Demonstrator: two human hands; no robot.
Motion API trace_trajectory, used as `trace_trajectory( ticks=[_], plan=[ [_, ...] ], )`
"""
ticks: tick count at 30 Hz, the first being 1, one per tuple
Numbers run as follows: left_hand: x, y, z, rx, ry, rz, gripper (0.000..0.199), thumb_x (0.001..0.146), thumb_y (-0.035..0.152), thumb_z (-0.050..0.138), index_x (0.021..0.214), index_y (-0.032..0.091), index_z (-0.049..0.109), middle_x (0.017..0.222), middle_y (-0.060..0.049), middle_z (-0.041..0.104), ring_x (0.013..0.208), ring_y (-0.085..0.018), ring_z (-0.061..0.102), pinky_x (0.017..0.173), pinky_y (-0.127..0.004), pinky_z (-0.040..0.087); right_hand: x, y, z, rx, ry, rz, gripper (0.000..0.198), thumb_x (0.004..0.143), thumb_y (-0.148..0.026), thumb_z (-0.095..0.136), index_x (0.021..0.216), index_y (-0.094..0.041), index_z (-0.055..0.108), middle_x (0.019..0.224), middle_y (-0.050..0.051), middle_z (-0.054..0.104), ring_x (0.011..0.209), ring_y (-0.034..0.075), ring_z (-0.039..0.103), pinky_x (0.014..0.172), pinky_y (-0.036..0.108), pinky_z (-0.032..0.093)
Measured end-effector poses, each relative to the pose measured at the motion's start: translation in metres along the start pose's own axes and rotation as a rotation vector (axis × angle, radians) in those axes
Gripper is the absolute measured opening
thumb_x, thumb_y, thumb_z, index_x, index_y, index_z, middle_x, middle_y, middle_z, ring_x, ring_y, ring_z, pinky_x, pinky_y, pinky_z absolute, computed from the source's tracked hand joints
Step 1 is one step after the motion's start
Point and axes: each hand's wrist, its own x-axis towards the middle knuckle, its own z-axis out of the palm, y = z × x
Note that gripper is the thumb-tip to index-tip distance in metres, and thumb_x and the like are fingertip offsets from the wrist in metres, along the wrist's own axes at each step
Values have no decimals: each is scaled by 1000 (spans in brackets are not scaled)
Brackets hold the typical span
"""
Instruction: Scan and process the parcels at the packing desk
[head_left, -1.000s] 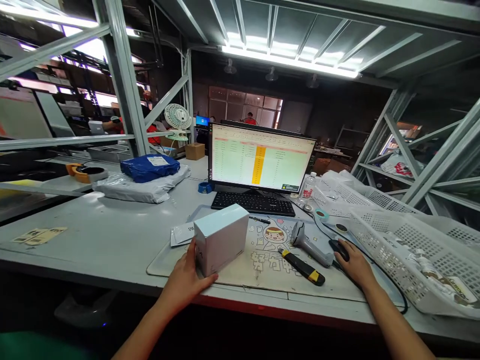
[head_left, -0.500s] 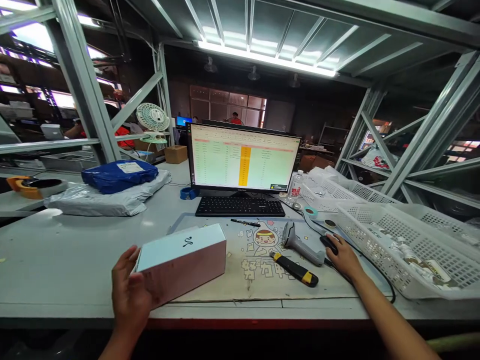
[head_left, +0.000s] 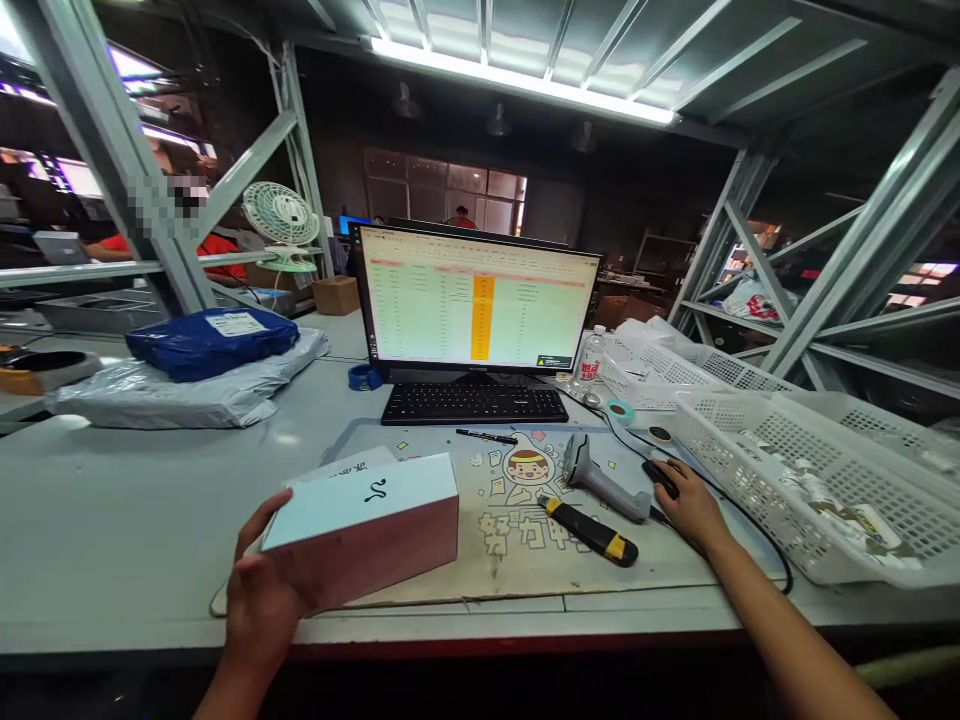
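Note:
My left hand (head_left: 262, 590) is closed around the left end of a long carton box (head_left: 375, 530), thumb on the near side and fingers on the far side. The box has a pale blue-white top with a small black squiggle and a pinkish front. It rests on the printed desk mat (head_left: 495, 580). Over at the right, my right hand (head_left: 690, 505) is curled on a black computer mouse (head_left: 661, 480), which it partly covers. Between the hands lie a black and yellow utility knife (head_left: 589, 530) and a grey barcode scanner (head_left: 607, 490).
A monitor (head_left: 427, 300) showing a spreadsheet stands behind a black keyboard (head_left: 472, 403) and a pen (head_left: 486, 437). White perforated baskets (head_left: 750, 500) line the right side. Wrapped parcels (head_left: 210, 345) lie at the left. A bottle (head_left: 591, 355) stands beside the monitor. Other people appear in the background.
My left fingers have closed further over the box's end, and the box has turned slightly. The camera view has shifted a little. My right hand stays on the mouse.

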Motion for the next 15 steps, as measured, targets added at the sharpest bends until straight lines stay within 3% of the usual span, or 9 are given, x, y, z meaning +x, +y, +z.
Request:
trace_trajectory(
  ticks=[9,15],
  plan=[
    [-5,16,2,-83,-16,21,97,84,101,43,131,20,66,140,-14,65,130,-37,63,110,-45,54,6,30,19,19,7,-50,59,95,-53,51,141,-25,73,144,14,66,125,36,70,110,52,58],
    [-6,15,3,-85,-28,48,93,88,99,41,130,20,65,144,-15,64,137,-36,60,114,-42,51,-1,19,17,50,64,-42,59,97,-50,47,143,-24,71,146,16,63,128,35,68,113,54,56]
  ],
)
